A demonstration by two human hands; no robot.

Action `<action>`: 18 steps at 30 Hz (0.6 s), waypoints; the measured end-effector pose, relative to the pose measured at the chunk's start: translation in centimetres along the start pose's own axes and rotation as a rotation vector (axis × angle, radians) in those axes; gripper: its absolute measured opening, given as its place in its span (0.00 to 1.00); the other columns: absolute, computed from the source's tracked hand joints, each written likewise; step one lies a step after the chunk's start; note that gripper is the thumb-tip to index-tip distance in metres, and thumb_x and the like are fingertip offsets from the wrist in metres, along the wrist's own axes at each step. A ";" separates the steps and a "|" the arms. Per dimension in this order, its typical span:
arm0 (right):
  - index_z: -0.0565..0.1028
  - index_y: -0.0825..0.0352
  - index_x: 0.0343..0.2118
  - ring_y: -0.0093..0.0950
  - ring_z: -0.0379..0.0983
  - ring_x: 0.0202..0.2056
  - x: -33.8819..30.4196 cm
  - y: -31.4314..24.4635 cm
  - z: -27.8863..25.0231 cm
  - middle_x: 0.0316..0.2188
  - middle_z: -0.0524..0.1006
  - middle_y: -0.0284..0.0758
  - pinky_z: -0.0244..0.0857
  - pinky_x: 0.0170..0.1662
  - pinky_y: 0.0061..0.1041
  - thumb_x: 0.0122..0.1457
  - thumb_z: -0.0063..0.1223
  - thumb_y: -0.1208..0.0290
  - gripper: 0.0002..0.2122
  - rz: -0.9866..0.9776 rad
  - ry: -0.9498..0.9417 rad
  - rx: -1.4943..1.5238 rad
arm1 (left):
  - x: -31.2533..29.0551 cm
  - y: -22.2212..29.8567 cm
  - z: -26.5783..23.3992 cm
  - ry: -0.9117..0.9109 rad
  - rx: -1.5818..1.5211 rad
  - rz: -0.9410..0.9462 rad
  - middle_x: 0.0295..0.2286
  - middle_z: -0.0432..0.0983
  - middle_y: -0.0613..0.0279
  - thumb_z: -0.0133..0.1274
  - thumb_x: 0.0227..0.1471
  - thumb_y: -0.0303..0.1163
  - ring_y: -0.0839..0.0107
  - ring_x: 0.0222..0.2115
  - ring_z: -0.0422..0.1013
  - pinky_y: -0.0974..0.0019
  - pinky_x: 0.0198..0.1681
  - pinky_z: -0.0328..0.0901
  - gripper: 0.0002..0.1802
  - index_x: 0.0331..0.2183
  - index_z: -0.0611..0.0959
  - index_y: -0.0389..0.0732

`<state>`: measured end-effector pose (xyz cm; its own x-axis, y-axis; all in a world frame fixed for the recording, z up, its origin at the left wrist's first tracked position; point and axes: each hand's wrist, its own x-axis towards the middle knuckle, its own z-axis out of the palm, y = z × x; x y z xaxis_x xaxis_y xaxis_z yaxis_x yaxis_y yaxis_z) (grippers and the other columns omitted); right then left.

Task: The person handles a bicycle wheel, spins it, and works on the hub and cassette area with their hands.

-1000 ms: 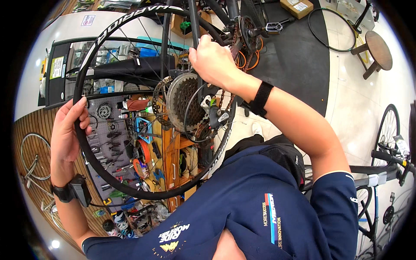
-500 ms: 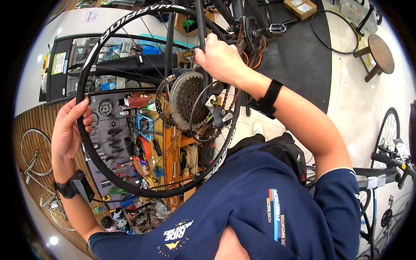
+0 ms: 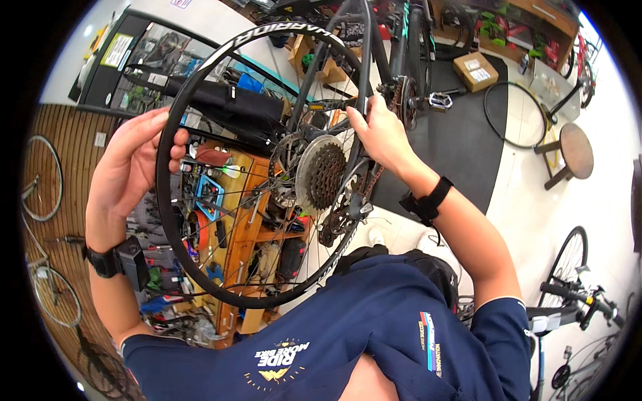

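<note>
Wheel (image 3: 166,200), one, standing between the bike's rear tubes (image 3: 366,60), left hand (image 3: 124,164) closed on its edge, right hand (image 3: 384,137) clasping one tube, axle fastening untellable.

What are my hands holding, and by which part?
Left hand: the wheel, by its outer edge on the left. Right hand: the bike frame, by a dark tube.

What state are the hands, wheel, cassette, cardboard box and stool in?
Left hand: fingers curled around the wheel edge
Right hand: gripping a frame tube
Wheel: held; axle seating unclear
Cassette: exposed, brownish
Cardboard box: closed
Wooden stool: standing
</note>
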<state>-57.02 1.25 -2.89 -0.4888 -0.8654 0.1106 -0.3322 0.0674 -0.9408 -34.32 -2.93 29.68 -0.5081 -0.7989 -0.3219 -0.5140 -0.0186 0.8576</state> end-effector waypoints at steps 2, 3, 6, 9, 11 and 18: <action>0.67 0.73 0.40 0.53 0.79 0.35 -0.1 -0.1 -0.1 0.29 0.81 0.52 0.69 0.43 0.48 0.65 0.50 0.52 0.22 -0.005 0.000 -0.019 | -0.1 -0.1 -0.2 0.004 -0.041 0.009 0.34 0.79 0.57 0.49 0.65 0.38 0.73 0.31 0.76 0.70 0.35 0.73 0.20 0.52 0.75 0.34; 0.67 0.72 0.41 0.53 0.78 0.35 -0.1 -0.2 -0.1 0.29 0.80 0.52 0.69 0.42 0.48 0.65 0.50 0.53 0.21 -0.015 0.013 -0.038 | -0.1 -0.2 -0.3 0.000 -0.053 0.017 0.34 0.79 0.57 0.48 0.65 0.38 0.73 0.31 0.76 0.70 0.35 0.73 0.22 0.54 0.73 0.33; 0.68 0.73 0.42 0.53 0.79 0.36 -0.3 -0.2 -0.2 0.29 0.81 0.52 0.70 0.42 0.48 0.65 0.51 0.54 0.21 -0.018 0.008 -0.012 | -0.3 -0.5 -0.5 -0.008 -0.095 0.040 0.34 0.79 0.55 0.47 0.66 0.40 0.72 0.31 0.77 0.70 0.35 0.74 0.26 0.57 0.70 0.32; 0.68 0.72 0.42 0.54 0.78 0.36 -0.3 -0.2 0.0 0.30 0.81 0.52 0.70 0.42 0.48 0.65 0.51 0.53 0.21 -0.028 0.028 -0.052 | -0.4 -0.8 -0.8 -0.046 -0.110 0.060 0.34 0.81 0.54 0.46 0.66 0.42 0.72 0.30 0.78 0.70 0.35 0.74 0.27 0.57 0.69 0.32; 0.69 0.72 0.42 0.54 0.78 0.36 -0.2 -0.2 0.1 0.30 0.81 0.53 0.70 0.42 0.48 0.65 0.51 0.53 0.21 -0.014 0.022 -0.050 | -0.4 -1.0 -1.1 -0.070 -0.109 0.065 0.34 0.81 0.54 0.46 0.66 0.43 0.72 0.30 0.78 0.70 0.35 0.74 0.27 0.56 0.69 0.32; 0.71 0.75 0.41 0.45 0.79 0.34 -0.1 -0.1 0.2 0.30 0.80 0.50 0.70 0.42 0.38 0.65 0.54 0.52 0.23 0.031 0.039 0.023 | 0.0 -2.1 -2.4 -0.184 -0.215 0.169 0.37 0.80 0.43 0.50 0.62 0.49 0.64 0.33 0.80 0.69 0.39 0.77 0.28 0.50 0.72 0.32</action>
<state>-56.72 1.25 -2.90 -0.5293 -0.8433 0.0935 -0.2985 0.0819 -0.9509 -31.58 -4.28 28.85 -0.7000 -0.6800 -0.2184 -0.2642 -0.0376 0.9637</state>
